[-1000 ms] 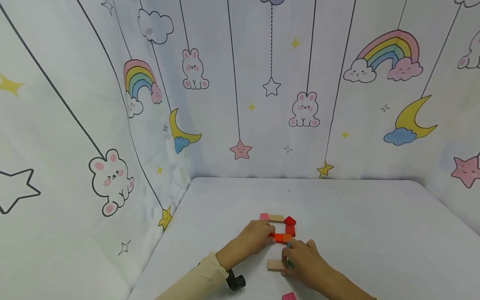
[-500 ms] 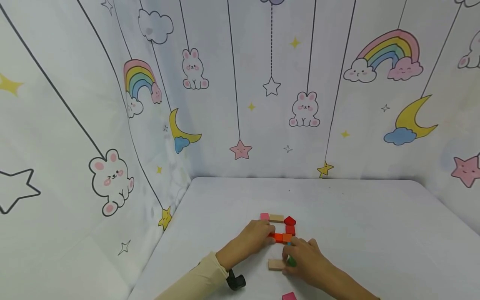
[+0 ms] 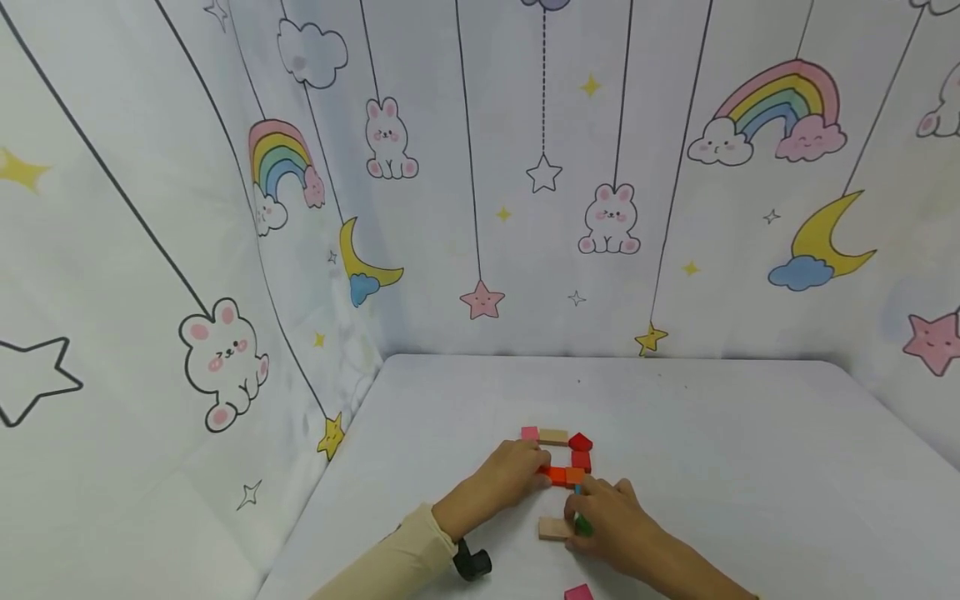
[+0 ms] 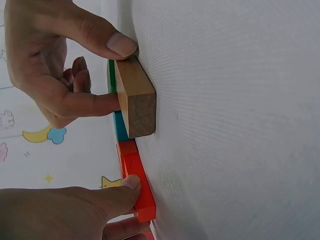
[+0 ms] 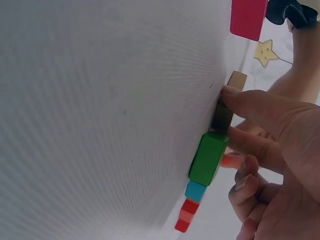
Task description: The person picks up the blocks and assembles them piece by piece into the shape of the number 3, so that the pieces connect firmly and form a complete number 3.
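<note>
My left hand holds the left end of an orange-red block, its thumb against the near side. An orange block adjoins that one on the right. Below it, a blue block and a green block continue the row. With thumb and index finger, my right hand pinches a plain wooden block lying flat on the cloth. Its right end meets the green block; in the head view the right fingers partly cover both.
Beyond the hands lie a pink block, a second wooden block, a red pointed block and a red block. Another pink block is at the front. A black object sits by the left sleeve. Patterned cloth walls surround the white table.
The wooden block in my right hand has slid slightly to the right, closer to the green block. My left hand has stayed in place.
</note>
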